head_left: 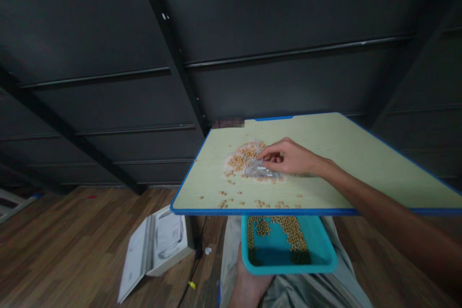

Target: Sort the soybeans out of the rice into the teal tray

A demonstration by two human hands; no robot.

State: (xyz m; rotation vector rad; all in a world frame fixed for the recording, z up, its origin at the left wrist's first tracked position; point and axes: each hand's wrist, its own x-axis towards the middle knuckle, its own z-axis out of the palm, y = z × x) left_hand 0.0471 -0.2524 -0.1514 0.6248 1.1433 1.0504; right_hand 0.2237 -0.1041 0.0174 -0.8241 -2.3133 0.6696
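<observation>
My right hand (287,156) reaches in over the board table, with thumb and fingers pinched at the upper edge of a flat, clear plastic piece (262,170) with white marks. Beside its fingertips lies a heap of round tan beans (240,160), like soybeans, mixed with fine whitish grains (257,144). Below the table's near edge, my left hand (247,281) appears to hold a turquoise tray (327,267) from its lower left side; the tray hides most of its fingers. More beans (294,236) lie inside the tray along its left, back and middle.
The light table top (342,144) has a blue rim, with loose beans (224,200) scattered near the front edge. An open white box (169,240) stands on the wooden floor at left, near a black cable (191,274). A dark panelled wall (270,14) rises behind.
</observation>
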